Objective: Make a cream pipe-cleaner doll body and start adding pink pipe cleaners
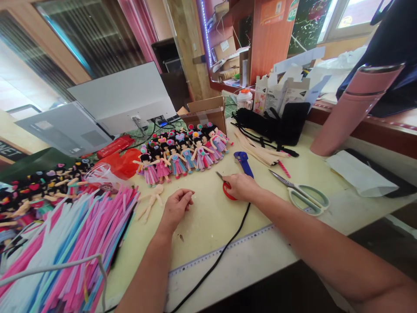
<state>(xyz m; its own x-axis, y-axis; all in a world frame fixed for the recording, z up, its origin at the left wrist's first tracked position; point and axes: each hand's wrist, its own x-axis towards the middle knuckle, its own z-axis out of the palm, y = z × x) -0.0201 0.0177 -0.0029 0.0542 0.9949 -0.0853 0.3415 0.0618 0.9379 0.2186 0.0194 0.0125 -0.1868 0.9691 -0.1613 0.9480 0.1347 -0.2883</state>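
My right hand [243,187] is closed around small red-handled scissors [227,190], whose blades point to the upper left, just in front of a blue glue gun [243,163]. To the left, my left hand [177,208] has its fingers curled together above the table; whatever they hold, if anything, is too small to make out. Beside it lies a bare beige doll figure [151,201]. Behind both hands stand several finished dolls [177,158] with black hair and colourful skirts.
Pink, white and blue pipe cleaners [87,239] cover the left side. Larger scissors [304,195] lie at right, near beige pipe cleaners [252,150] and a pink flask [355,111]. A black cable [224,252] crosses a ruler strip [195,261] at the front.
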